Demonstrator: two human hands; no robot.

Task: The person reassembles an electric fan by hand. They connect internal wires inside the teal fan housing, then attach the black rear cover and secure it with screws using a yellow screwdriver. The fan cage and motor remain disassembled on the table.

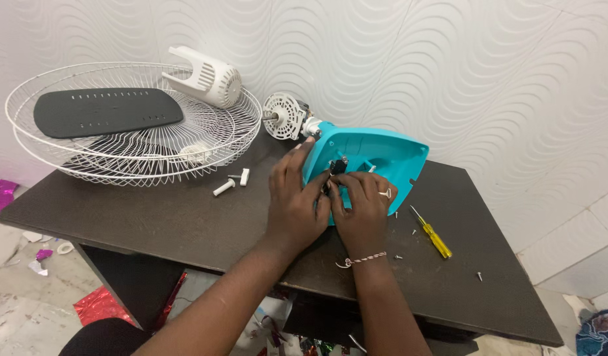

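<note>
Abutting wavy wall: table, fan base.

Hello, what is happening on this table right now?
A person works with both bare hands on the upturned turquoise fan base on a dark table. The left hand and right hand press at the small black part in its open underside. The motor sticks out behind. A yellow screwdriver and loose screws lie to the right. To the left sit the white wire grilles, a dark plate and a white motor cover.

Home repair corner; tiled wall; dismantled fan grille.
</note>
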